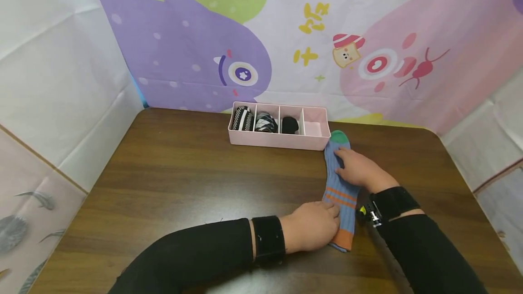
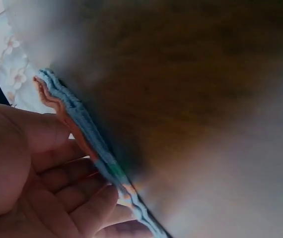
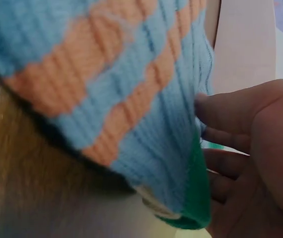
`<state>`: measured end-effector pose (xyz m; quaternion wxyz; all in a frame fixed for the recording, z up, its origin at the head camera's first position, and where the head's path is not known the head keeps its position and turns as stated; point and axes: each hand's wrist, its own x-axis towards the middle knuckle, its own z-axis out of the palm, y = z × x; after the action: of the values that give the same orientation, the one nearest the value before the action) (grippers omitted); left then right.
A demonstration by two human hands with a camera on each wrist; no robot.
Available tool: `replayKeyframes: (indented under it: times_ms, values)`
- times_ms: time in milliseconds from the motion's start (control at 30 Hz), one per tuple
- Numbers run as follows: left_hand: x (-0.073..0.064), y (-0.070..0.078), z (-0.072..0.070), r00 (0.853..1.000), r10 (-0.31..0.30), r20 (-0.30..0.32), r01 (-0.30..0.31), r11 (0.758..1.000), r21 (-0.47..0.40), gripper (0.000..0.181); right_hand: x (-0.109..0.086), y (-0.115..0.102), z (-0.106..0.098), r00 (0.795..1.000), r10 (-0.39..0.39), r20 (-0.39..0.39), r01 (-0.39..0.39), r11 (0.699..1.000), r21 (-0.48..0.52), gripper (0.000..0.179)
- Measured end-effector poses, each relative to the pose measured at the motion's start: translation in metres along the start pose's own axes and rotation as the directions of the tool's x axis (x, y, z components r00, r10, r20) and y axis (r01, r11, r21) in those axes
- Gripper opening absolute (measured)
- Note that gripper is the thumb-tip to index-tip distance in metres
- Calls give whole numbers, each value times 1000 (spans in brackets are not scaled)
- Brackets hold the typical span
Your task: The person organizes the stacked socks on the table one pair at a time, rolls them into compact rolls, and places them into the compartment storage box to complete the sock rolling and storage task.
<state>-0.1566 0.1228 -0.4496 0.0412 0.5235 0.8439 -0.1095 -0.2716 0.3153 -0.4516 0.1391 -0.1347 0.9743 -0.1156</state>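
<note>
A pair of blue ribbed socks (image 1: 336,181), laid one on the other, stretches along the table, with a green toe at the far end and orange stripes and cuff toward me. My left hand (image 1: 316,225) rests on the near part by the cuff. In the left wrist view, its thumb and fingers lie along the edge of the layered socks (image 2: 84,121). Farther up, my right hand (image 1: 359,169) touches the socks near the toe end. The right wrist view shows that thumb and fingers against the knit (image 3: 146,99), loosely bent.
A pink divided box (image 1: 278,139) stands at the table's back, its right end beside the sock toe. Rolled striped (image 1: 243,119), checked (image 1: 266,122) and black socks (image 1: 290,125) sit in three compartments; the rightmost shows its pink bottom. A printed cloth (image 1: 302,76) hangs behind the wooden table (image 1: 184,171).
</note>
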Motion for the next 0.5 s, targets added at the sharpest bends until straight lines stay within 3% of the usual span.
replayKeyframes:
  times_ms: [200, 400, 500]
  values:
    - [-4, 6, -2, 998, -3, 55, 3, 1000, 9, 38, -9, -5, 4, 1000, 20, 21, -20, 1000, -20, 61]
    - [-16, 12, -5, 995, -1, 105, 1, 1000, 5, 37, -28, -19, 8, 998, 62, 14, -60, 993, -100, 60]
    - [-27, 16, -6, 996, 10, 85, -12, 1000, 25, 31, -37, -27, 11, 997, 71, -7, -72, 988, -135, 59]
